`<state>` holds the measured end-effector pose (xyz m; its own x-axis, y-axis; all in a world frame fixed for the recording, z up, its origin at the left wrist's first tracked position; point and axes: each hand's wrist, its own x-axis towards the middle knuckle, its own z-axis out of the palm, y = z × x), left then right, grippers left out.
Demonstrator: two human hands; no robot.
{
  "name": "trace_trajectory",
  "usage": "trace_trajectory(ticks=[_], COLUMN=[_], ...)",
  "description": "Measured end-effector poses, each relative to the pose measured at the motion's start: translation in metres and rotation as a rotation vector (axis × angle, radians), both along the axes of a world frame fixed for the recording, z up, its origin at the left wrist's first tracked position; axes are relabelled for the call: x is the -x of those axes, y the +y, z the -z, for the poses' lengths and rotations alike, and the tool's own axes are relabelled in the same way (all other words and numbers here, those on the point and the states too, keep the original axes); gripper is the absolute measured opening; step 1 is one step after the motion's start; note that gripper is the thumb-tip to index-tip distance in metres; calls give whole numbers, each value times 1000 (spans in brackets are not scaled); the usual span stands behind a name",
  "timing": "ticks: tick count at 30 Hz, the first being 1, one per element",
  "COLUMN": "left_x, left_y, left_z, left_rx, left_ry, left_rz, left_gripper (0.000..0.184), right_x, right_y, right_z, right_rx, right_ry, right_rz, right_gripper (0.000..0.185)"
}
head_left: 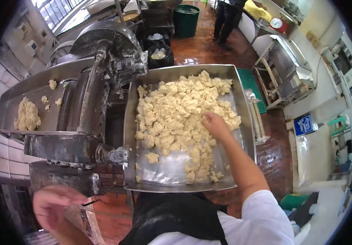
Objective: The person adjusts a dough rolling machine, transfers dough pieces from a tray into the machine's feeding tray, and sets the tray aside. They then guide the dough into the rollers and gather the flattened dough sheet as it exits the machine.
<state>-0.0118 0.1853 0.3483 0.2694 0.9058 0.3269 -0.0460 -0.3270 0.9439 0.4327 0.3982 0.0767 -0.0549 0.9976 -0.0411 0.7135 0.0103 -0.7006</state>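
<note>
A wide metal tray in front of me holds a heap of pale, crumbly dough lumps, with some bare metal at the front left. Over the right part of the heap, my right hand is closed, its fingers curled at the dough; the fingertips are partly hidden. Low on the left, my left hand is held with its fingers loosely apart and slightly blurred. Its fingertips are close to a thin dark rod; whether they touch is unclear. No held object shows in that hand.
Left of the tray stands a roller machine with a metal side pan holding a dough lump and small scraps. Behind are a green bin and a standing person. A metal cabinet stands at the right.
</note>
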Motion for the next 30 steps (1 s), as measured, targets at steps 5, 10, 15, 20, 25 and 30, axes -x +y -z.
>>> trace_trajectory(ticks=[5, 10, 15, 20, 25, 30], left_x=[-61, -93, -124, -123, -127, -151], left_y=[-16, -19, 2, 54, 112, 144], left_z=[43, 135, 212, 303, 378, 382], left_rx=[386, 1015, 1169, 832, 1143, 1168], left_ry=[-306, -235, -273, 382, 251, 20], left_rz=[-16, 115, -148, -321, -442, -572], left_gripper=[63, 55, 53, 71, 93, 94], right_x=[53, 85, 107, 122, 143, 154], right_y=[58, 96, 120, 137, 110, 84], right_z=[-13, 3, 0, -2, 12, 46], right_rx=[-121, 93, 257, 465, 497, 292], right_ry=[-145, -356, -681, -688, -632, -668], right_rz=[-253, -241, -448, -637, -518, -389], right_gripper=[50, 48, 48, 58, 69, 80])
